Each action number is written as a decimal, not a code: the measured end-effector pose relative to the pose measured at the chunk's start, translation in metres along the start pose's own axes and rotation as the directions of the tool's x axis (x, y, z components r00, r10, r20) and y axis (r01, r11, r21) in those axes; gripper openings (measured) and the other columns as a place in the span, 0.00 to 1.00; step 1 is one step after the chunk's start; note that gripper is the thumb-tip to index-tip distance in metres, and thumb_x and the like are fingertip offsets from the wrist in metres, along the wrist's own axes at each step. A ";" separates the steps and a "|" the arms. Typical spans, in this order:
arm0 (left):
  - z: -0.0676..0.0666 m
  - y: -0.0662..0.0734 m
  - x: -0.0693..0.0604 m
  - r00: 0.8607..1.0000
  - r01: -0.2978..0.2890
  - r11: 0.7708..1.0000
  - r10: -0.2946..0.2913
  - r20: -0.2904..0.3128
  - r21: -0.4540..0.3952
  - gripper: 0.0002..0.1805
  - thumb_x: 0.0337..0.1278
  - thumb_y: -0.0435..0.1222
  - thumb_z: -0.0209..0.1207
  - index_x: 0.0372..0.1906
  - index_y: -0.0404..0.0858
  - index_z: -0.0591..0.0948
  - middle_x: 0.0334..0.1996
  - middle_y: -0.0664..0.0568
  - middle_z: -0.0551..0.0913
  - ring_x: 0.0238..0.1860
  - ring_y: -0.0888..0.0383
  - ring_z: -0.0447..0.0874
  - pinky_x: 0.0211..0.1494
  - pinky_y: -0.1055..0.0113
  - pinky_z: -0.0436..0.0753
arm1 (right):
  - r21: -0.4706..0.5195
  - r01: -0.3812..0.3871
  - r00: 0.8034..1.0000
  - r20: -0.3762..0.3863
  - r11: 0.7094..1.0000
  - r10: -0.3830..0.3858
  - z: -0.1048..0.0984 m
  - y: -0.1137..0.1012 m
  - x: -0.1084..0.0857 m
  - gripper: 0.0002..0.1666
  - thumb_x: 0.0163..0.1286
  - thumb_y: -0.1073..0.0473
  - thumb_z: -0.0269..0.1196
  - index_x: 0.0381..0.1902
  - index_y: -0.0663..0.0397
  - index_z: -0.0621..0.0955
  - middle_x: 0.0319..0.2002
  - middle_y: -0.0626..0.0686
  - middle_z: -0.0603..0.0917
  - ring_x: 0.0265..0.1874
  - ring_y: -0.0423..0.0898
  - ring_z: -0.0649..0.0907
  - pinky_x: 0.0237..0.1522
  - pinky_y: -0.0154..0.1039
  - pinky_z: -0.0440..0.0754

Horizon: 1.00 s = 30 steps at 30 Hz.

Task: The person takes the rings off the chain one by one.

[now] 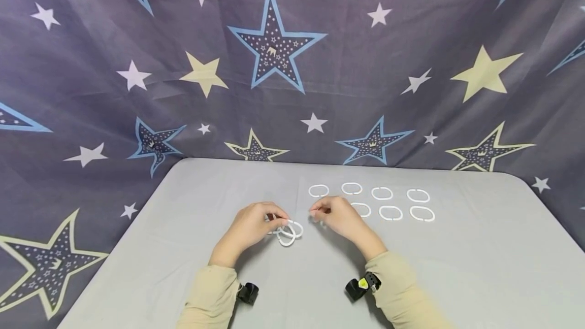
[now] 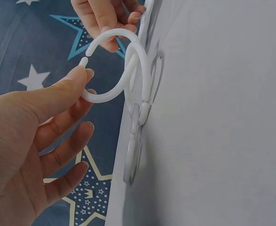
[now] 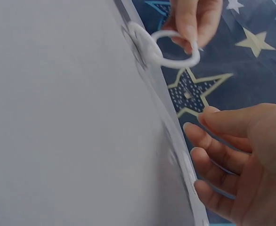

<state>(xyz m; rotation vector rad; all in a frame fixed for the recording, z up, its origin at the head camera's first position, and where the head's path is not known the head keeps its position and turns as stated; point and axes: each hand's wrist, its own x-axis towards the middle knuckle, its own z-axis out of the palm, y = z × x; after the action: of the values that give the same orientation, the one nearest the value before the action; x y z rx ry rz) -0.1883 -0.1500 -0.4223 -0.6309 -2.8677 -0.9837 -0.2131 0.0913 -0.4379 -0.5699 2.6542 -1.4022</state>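
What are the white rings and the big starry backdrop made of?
The white rings look like hard plastic, smooth with maybe a slight sheen: even the lifted one keeps its curve. The starry backdrop seems to be printed fabric, mostly matte, because it has soft creases; which fibre, I can't tell.

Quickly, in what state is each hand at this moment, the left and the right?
Left hand: closed in a pinch, holding a white ring.
Right hand: open, holding nothing.
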 end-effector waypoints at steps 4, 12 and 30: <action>-0.001 0.001 0.000 1.000 0.012 1.000 -0.012 0.012 -0.004 0.04 0.52 0.43 0.71 0.34 0.54 0.89 0.27 0.70 0.80 0.29 0.68 0.75 0.36 0.66 0.75 | 0.056 -0.016 1.000 -0.020 0.998 0.017 0.009 -0.003 0.000 0.04 0.65 0.64 0.67 0.36 0.60 0.86 0.25 0.49 0.85 0.20 0.46 0.81 0.23 0.35 0.77; -0.003 0.000 0.000 1.000 0.022 1.000 -0.022 0.022 -0.001 0.03 0.51 0.43 0.72 0.33 0.56 0.89 0.26 0.71 0.80 0.28 0.68 0.75 0.36 0.65 0.74 | 0.150 -0.062 0.997 0.043 0.987 0.056 0.025 -0.008 -0.001 0.05 0.64 0.65 0.67 0.35 0.63 0.87 0.24 0.52 0.86 0.21 0.44 0.82 0.25 0.36 0.79; -0.007 0.004 -0.001 1.000 0.003 1.000 -0.002 0.027 -0.007 0.03 0.48 0.46 0.73 0.30 0.58 0.89 0.25 0.73 0.81 0.30 0.69 0.77 0.38 0.65 0.75 | 0.250 -0.180 0.979 0.137 0.951 0.149 0.044 -0.006 -0.004 0.10 0.66 0.61 0.66 0.38 0.65 0.88 0.14 0.51 0.82 0.07 0.37 0.74 0.11 0.28 0.67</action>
<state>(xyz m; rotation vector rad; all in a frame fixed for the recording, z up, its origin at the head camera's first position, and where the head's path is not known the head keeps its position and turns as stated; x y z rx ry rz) -0.1863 -0.1521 -0.4147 -0.6458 -2.8899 -0.9938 -0.1970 0.0559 -0.4587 -0.3793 2.3141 -1.5808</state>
